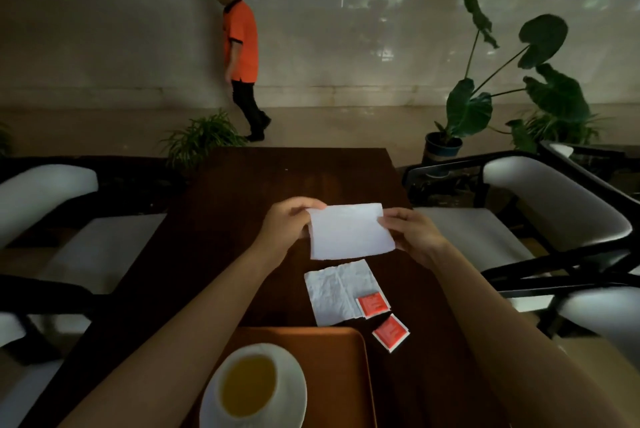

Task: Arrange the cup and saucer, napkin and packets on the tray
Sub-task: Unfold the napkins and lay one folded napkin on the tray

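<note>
Above the worktop (242, 219), left hand (289, 219) and right hand (410, 233) each pinch opposite edges of the napkin (349, 232): light, limp paper, tear-prone, best gripped at its edges.

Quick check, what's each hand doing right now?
Left hand: closed, pinching the left edge of the white napkin.
Right hand: closed, pinching the same napkin's right edge.

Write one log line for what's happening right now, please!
left hand + right hand: hold napkin above table | cup, saucer: on tray | packets: off tray
</note>
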{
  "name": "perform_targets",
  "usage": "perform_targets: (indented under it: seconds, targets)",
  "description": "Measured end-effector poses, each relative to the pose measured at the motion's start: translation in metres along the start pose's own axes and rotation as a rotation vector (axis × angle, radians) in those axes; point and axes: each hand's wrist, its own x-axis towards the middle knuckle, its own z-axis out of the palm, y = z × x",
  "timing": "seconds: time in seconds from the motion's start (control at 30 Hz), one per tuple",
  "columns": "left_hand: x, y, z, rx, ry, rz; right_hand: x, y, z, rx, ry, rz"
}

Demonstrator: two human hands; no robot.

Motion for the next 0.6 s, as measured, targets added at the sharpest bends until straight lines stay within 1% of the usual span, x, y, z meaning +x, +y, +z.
perform_targets:
  seconds: [0.07, 0.17, 0.27, 0.37, 0.43, 0.5, 0.6]
  targets:
    - [-0.014, -0.010, -0.004, -0.125, -0.018, -0.100, -0.001, -0.003, 0.004, -0.043, 0.023, 0.006]
    - [-0.036, -0.033, -0.001, -0.198, 0.005, -0.254, -0.006, -0.001, 0.010, -0.147, -0.007, -0.004]
    - [-0.055, -0.061, 0.013, -0.173, 0.037, -0.401, -0.010, 0.009, 0.020, -0.287, -0.049, -0.009]
    - [-0.080, -0.088, 0.032, -0.150, 0.076, -0.507, -0.013, 0.031, 0.034, -0.470, -0.059, -0.015]
    - [-0.100, -0.109, 0.043, -0.148, 0.116, -0.597, -0.017, 0.052, 0.044, -0.573, -0.069, -0.022]
    - [-0.121, -0.133, 0.054, -0.161, 0.168, -0.686, -0.020, 0.078, 0.054, -0.675, -0.116, -0.029]
    - [-0.146, -0.165, 0.063, -0.082, 0.216, -0.775, -0.028, 0.119, 0.068, -0.776, -0.177, -0.034]
